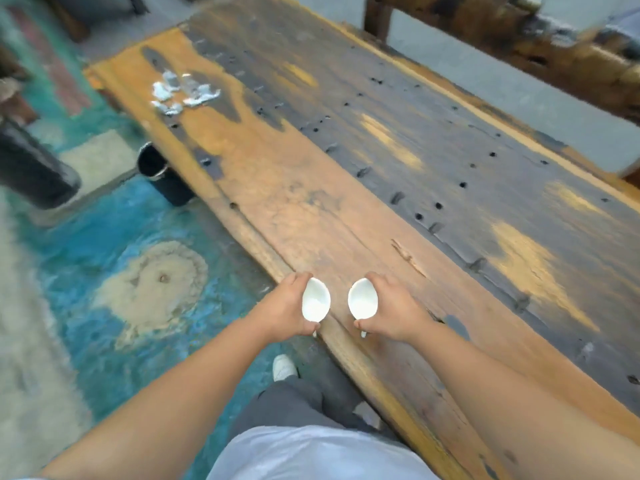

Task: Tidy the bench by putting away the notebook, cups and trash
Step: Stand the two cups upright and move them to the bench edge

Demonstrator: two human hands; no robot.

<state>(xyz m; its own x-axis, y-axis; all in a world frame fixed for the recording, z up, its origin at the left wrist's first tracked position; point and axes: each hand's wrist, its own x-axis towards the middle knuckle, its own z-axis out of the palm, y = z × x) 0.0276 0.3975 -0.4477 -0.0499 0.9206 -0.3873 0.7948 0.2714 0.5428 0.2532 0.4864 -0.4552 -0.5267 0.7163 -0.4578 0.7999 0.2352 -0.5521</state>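
Both hands hold white cups: the left hand [289, 306] wraps one cup [316, 300], the right hand [389, 306] the other cup [363, 299], over the surface's [311, 209] near edge. Crumpled trash [183, 93] lies far ahead-left, nearer the left hand, above a dark bin [162, 174].

Two white cups, one [316, 301] in the left hand [289, 310] and one [362, 299] in the right hand [393, 308]; one cluster of crumpled white trash [183, 93], pieces too blurred to count; one dark bucket [161, 173]; one white shoe [284, 367]; one tabletop [346, 188].
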